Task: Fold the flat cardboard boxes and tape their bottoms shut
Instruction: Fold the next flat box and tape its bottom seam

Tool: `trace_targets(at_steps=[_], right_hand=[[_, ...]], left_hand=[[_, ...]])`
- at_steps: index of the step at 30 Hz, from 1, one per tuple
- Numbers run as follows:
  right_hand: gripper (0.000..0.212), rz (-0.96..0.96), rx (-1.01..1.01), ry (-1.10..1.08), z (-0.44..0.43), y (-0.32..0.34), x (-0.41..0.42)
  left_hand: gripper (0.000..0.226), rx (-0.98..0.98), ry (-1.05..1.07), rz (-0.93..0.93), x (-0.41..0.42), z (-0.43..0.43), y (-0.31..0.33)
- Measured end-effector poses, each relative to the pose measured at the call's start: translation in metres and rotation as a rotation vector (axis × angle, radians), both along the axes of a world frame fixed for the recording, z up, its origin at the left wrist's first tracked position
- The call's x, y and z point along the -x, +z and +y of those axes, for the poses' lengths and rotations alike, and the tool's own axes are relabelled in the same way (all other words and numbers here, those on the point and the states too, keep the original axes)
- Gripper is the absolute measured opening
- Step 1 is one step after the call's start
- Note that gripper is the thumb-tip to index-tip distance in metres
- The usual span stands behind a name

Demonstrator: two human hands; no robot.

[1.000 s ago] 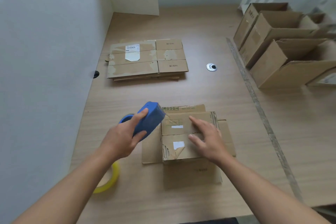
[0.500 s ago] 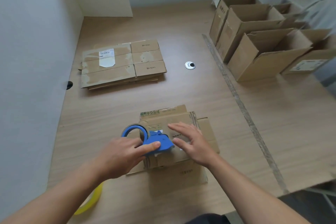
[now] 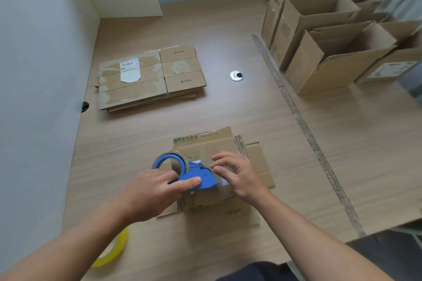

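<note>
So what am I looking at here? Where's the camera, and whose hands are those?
There is no machine here. A person wears a wide-angle camera on the head, looking down at their own arms. The left hand grips a blue tape dispenser set on a small cardboard box. The right hand rests on the box beside it with fingers spread. Farther off on the wooden table lies a stack of flat boxes. Some folded open boxes stand to the right, and a yellow tape roll lies by the left arm.
</note>
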State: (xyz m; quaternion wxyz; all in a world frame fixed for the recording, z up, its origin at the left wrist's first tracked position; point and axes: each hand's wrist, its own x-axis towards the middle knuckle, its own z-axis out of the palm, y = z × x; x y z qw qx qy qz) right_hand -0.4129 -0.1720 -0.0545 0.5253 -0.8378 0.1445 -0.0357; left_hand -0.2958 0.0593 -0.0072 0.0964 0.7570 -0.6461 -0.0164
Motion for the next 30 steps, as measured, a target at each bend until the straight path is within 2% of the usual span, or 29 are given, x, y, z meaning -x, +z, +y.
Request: trace_targets(at_steps=[9,15,21,26,30], right_hand=[[0.019,0.040,-0.308,-0.158,-0.003,0.002,0.004],[0.020,-0.009,-0.476,-0.344,-0.013,0.004,0.005],[0.024,-0.057,-0.745,-0.492,-0.017,-0.001,-0.007],[0.027,-0.002,-0.746,-0.619,-0.025,-0.008,-0.004],[0.018,-0.036,-0.957,-0.719,-0.046,-0.007,0.000]], left_hand=[[0.069,-0.142,0.239,0.427,-0.005,-0.009,0.027],[0.062,-0.311,0.283,0.398,-0.020,-0.020,0.042],[0.062,-0.425,0.398,0.599,-0.029,-0.034,0.046],[0.057,-0.482,0.422,0.643,-0.032,-0.054,0.041],[0.053,-0.491,0.448,0.685,-0.038,-0.053,0.044]])
